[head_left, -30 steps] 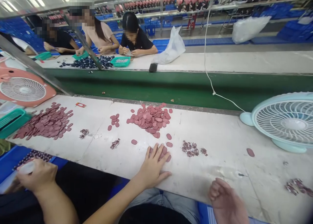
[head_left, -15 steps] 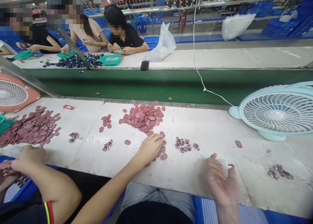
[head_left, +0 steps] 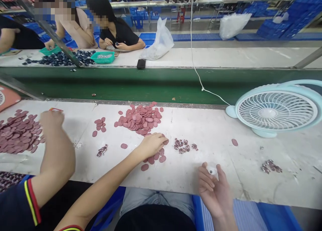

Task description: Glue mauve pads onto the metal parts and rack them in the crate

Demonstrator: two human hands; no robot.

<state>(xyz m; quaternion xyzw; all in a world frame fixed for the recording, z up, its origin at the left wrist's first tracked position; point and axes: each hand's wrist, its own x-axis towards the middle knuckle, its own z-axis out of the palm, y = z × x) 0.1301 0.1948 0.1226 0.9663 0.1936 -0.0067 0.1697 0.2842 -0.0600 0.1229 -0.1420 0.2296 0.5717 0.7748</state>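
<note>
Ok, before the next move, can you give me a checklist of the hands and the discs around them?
1. Left hand at a disc: ok, its fingertips meet a reddish oval disc.
2. Left grip firm: cannot tell.
3. Identity of the right hand's small pale item, seen between thumb and fingers: cannot tell.
4. Every disc in the main heap: not ok, a single disc lies well apart, toward the fan.
5. Co-worker's hand clear of the left hand: ok, it is well off to the left.
</note>
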